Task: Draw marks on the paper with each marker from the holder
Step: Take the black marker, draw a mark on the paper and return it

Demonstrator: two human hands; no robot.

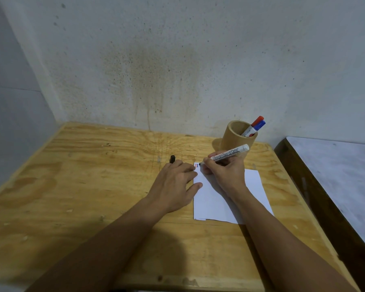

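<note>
I see my right hand (pixel 223 169) gripping a white board marker (pixel 230 154), tip down at the far left corner of the paper (pixel 230 199), just beside 2 short marks (pixel 196 165), 1 red and 1 blue. My left hand (pixel 177 178) lies flat and mostly spread, fingers on the paper's left edge, with what looks like a black cap (pixel 172 159) pinched at its far side; can't tell how firmly. The holder (pixel 236 138) stands near the table's (pixel 93 186) far right corner, red marker (pixel 256 123) and blue marker (pixel 259 126) in it. Risks, my call: the new stroke could overlap the 2 marks since the tip sits so close; the paper could slip if the left hand eases off; the cap could roll away across the table; the right wrist could smear wet ink.
</note>
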